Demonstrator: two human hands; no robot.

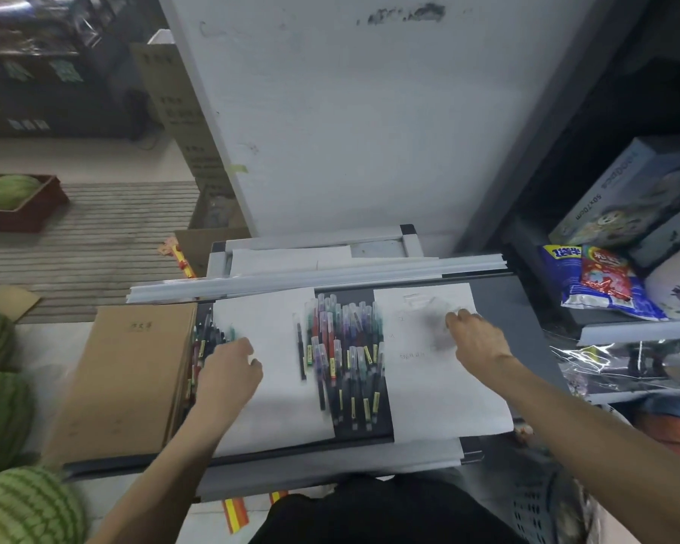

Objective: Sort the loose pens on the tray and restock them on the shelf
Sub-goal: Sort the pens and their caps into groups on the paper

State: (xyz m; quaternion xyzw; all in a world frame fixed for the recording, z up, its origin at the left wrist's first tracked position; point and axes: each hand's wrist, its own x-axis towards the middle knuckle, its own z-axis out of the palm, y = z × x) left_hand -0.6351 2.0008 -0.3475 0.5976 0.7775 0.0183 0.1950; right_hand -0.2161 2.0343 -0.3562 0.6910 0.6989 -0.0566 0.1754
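Dark tray holds the loose pens, long axes pointing away, between the hands; left hand, loosely curled and empty, is nearer; right hand too blurred to tell.

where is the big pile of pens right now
In the head view, the big pile of pens lies in the middle of the tray, over the dark gap between two white paper sheets, flanked by the left hand and right hand.
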